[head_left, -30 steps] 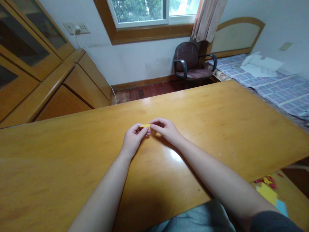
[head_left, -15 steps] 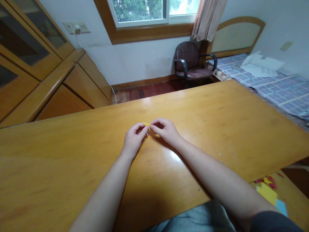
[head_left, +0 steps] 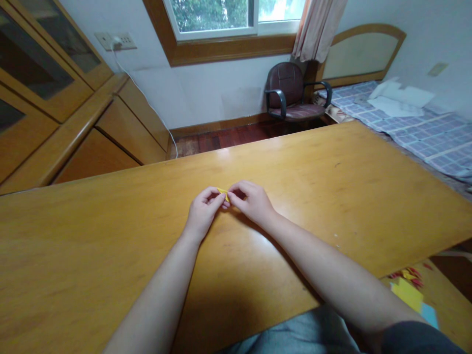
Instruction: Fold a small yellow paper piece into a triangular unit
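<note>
A small folded piece of yellow paper (head_left: pixel 222 191) is pinched between my two hands, just above the middle of the wooden table (head_left: pixel 110 236). My left hand (head_left: pixel 205 209) is closed on its left side, thumb against the fingers. From the right, my right hand (head_left: pixel 253 199) grips the other side between thumb and forefinger. The fingertips of both hands nearly meet and cover most of the paper, so its exact folded shape cannot be made out.
At the lower right, a lower surface holds yellow paper sheets (head_left: pixel 407 294), a light blue sheet (head_left: pixel 429 314) and several red and yellow scraps (head_left: pixel 411 275). Beyond the table stand an armchair (head_left: pixel 289 93) and a bed (head_left: pixel 416 132). A cabinet (head_left: pixel 121 128) is at the left.
My right hand has shifted slightly left, closer to my left hand. The yellow paper has tilted a little between the fingertips and stays held.
</note>
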`<action>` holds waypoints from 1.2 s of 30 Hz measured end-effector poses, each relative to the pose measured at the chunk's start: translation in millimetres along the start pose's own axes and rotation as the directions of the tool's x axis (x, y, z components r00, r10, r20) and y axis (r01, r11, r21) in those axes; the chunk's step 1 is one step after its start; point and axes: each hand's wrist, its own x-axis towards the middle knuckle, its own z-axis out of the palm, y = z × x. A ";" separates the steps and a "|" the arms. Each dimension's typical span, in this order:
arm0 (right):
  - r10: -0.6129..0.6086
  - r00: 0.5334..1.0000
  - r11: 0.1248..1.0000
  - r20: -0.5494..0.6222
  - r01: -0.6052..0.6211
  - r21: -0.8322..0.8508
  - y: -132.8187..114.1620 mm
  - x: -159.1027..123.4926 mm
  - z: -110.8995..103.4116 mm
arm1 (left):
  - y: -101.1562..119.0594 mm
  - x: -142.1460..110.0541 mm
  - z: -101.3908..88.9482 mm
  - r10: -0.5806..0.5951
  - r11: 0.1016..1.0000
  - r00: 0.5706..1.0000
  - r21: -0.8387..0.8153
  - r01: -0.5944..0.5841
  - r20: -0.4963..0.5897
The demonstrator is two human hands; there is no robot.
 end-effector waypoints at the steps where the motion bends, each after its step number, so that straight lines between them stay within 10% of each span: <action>1: -0.006 1.000 1.000 0.003 0.006 -0.009 -0.6 -0.2 0.0 | 0.6 -0.1 -0.2 -0.002 1.000 1.000 -0.004 0.002 0.008; 36: -0.089 0.996 0.996 -0.007 0.089 -0.030 -2.3 -4.5 -0.7 | 4.3 -1.5 0.4 -0.136 0.966 0.991 -0.223 0.130 -0.012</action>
